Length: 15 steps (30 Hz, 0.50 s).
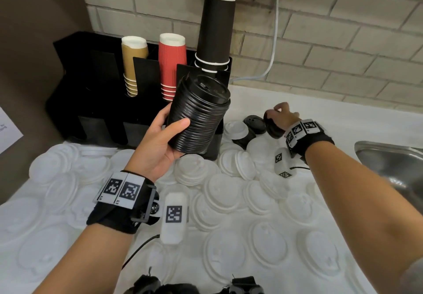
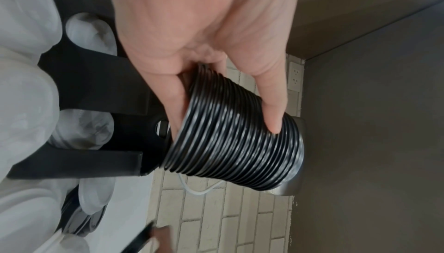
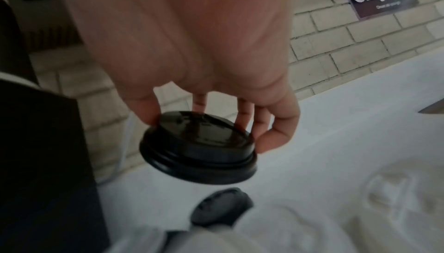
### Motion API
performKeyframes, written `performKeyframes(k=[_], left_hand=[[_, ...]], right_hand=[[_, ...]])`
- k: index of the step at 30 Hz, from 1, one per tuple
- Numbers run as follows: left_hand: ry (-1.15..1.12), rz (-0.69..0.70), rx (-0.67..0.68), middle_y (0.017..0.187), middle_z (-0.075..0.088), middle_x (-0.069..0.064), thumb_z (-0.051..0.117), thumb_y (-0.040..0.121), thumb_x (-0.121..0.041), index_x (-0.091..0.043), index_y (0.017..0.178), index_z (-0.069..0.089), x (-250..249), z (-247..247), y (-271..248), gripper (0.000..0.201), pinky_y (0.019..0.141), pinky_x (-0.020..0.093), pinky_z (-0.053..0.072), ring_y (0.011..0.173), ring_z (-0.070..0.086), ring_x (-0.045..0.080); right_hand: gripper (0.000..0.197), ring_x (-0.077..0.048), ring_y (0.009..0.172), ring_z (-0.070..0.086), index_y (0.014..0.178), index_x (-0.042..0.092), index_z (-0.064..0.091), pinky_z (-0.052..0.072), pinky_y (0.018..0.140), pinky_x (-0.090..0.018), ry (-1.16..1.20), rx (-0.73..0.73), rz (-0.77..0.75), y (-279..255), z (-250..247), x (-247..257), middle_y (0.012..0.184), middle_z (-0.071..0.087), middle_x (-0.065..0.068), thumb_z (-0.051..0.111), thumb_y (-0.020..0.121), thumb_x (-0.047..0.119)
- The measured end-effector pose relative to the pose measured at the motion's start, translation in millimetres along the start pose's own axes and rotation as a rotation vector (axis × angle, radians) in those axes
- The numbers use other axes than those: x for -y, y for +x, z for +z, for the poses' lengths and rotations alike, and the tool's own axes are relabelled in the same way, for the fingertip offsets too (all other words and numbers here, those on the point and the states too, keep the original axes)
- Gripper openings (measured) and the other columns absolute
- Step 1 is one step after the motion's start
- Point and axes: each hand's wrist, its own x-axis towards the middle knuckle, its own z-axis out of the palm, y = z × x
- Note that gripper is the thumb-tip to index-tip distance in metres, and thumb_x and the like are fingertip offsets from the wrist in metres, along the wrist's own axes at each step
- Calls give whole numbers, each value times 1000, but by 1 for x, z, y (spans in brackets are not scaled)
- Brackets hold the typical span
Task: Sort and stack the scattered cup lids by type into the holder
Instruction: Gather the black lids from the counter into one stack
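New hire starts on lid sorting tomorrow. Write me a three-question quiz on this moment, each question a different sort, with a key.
1. True or false: the left hand holds a stack of white lids.
2. What do the right hand's fingers hold? A) a red cup B) a single black lid C) nothing
3. Fill in: the lids scattered across the counter are mostly ____ in colour.

Key
1. False: it grips the stack of black lids.
2. B: the single black lid, lifted above another loose black lid.
3. White: the white lids.

The holder (image 1: 96,101) stands at the back left of the tabletop (image 1: 320,120), cups (image 1: 172,65) in it; lids (image 1: 229,193) lie before it, sink (image 1: 389,156) at right.
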Motion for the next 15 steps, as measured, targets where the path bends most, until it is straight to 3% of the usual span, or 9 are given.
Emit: performKeyframes(k=[3, 5, 7, 9, 11, 15], left_hand=[[-6, -13, 12, 120, 69, 1, 72, 74, -20, -24, 133, 53, 3, 3, -3, 63, 75, 37, 58, 110, 67, 21], [-7, -29, 17, 122, 68, 2, 72, 74, -20, -24, 134, 53, 6, 5, -5, 64, 75, 36, 58, 111, 66, 22], [-19, -45, 15, 125, 66, 4, 71, 74, -18, -23, 137, 51, 8, 8, -6, 65, 75, 36, 58, 112, 66, 22], [-21, -53, 19, 126, 65, 4, 72, 75, -18, -23, 137, 50, 9, 11, -8, 66, 75, 36, 58, 111, 66, 22], [-15, -52, 28, 126, 65, 4, 74, 75, -18, -23, 137, 50, 10, 13, -10, 66, 75, 37, 58, 110, 66, 21], [-16, -58, 46, 125, 65, 3, 71, 74, -18, -24, 135, 52, 9, 15, -14, 64, 73, 36, 58, 109, 67, 19]], right_hand=[[32, -31, 106, 53, 114, 30, 41, 46, 77, -37, 389, 6, -100, -33, -14, 20, 125, 49, -13, 44, 87, 46], [24, -22, 91, 58, 105, 32, 44, 41, 66, -30, 607, 48, -245, -62, -22, 34, 105, 61, 1, 44, 85, 45], [18, -13, 76, 60, 97, 39, 50, 41, 64, -28, 728, 114, -434, -91, -29, 48, 86, 63, 13, 48, 80, 42], [22, -9, 77, 61, 98, 44, 54, 44, 66, -27, 704, 171, -642, -117, -36, 59, 86, 64, 16, 54, 77, 41], [32, -8, 86, 60, 105, 43, 54, 46, 71, -24, 595, 190, -809, -139, -43, 69, 98, 61, 12, 61, 74, 40], [35, -2, 97, 57, 110, 32, 56, 45, 84, -17, 410, 223, -966, -165, -48, 85, 109, 58, 14, 67, 79, 22]])
